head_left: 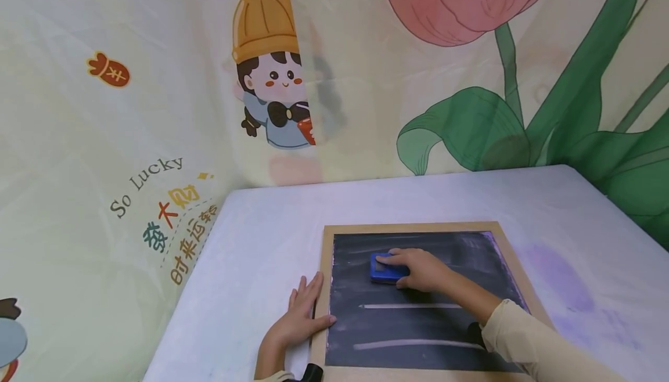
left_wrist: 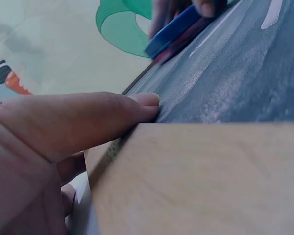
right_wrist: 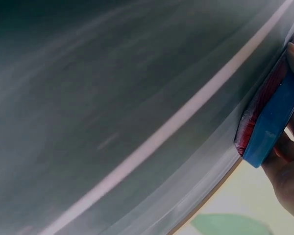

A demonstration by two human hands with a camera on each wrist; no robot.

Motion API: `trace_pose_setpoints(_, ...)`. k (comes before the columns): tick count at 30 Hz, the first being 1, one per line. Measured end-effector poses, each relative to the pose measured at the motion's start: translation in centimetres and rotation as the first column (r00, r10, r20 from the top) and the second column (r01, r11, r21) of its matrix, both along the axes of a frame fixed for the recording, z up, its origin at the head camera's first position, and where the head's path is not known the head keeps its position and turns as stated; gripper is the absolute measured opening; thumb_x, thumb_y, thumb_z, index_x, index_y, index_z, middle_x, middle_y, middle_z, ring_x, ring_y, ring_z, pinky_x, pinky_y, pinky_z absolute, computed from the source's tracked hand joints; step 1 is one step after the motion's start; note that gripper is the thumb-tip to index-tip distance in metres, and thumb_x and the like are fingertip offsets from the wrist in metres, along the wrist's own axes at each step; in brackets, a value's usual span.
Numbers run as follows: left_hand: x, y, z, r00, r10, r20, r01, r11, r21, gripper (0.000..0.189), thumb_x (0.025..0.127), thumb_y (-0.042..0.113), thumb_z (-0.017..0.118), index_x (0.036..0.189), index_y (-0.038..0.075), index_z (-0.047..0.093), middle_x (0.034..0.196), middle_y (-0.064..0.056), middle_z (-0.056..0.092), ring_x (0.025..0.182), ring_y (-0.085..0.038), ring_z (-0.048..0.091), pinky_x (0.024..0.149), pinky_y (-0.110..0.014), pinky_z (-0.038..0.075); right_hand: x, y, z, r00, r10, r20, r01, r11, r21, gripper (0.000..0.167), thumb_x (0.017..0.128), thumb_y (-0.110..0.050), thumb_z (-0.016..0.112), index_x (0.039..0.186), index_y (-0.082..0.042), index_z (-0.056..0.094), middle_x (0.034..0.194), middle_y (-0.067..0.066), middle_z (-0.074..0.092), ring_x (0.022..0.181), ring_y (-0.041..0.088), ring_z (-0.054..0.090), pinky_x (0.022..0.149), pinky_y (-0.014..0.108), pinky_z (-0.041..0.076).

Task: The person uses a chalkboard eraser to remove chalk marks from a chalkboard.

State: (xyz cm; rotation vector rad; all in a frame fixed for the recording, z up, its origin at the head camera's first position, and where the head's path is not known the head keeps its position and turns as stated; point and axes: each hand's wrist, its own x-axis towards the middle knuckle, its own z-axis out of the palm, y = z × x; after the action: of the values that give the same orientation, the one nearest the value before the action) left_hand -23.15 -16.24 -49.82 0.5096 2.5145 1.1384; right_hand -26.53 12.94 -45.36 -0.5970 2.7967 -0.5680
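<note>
A wood-framed chalkboard [head_left: 418,327] lies on the table, with two pale chalk lines across its lower half and smears above them. My right hand [head_left: 425,270] grips a blue chalkboard eraser [head_left: 384,278], thumb on one side and fingers on the other. In the right wrist view the reddish felt [right_wrist: 264,105] of the eraser faces the board surface. My left hand [head_left: 299,319] rests at the board's left edge. Its thumb [left_wrist: 112,115] lies across the wooden frame and its other fingers stretch along the outer side.
A white cloth covers the table [head_left: 261,242], with a purple stain [head_left: 559,277] right of the board. Behind stands a printed backdrop [head_left: 355,109] with a cartoon child and a large flower. A dark wrist strap piece [head_left: 312,373] sits by the frame's lower left corner.
</note>
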Motion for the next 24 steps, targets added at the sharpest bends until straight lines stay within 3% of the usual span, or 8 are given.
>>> trace_pose_setpoints(19,-0.2,0.0,-0.1,1.0,0.009,0.009,-0.009,1.0,0.0,0.092,0.079,0.034,0.068,0.146,0.006,0.012,0.152,-0.018,0.012,0.139,-0.039,-0.008,0.109,-0.053,-0.008,1.2,12.9,-0.3,0.987,-0.15,-0.056,0.151,0.988,0.031,0.064,0.073,-0.017,0.074,0.132,-0.015,0.05,0.129,0.028,0.048,0.109,0.049,0.049,0.079,0.054,0.048)
trace_pose_setpoints(24,-0.1,0.0,0.0,0.999,0.021,0.03,-0.021,1.0,-0.004,0.093,0.078,0.035,0.069,0.147,0.007,0.012,0.153,-0.016,0.012,0.14,-0.037,-0.008,0.109,-0.052,-0.009,1.5,14.3,-0.5,0.984,-0.156,-0.086,0.157,0.987,0.013,0.064,0.072,-0.016,0.075,0.132,-0.012,0.05,0.128,0.03,0.048,0.11,0.052,0.047,0.078,0.053,0.048)
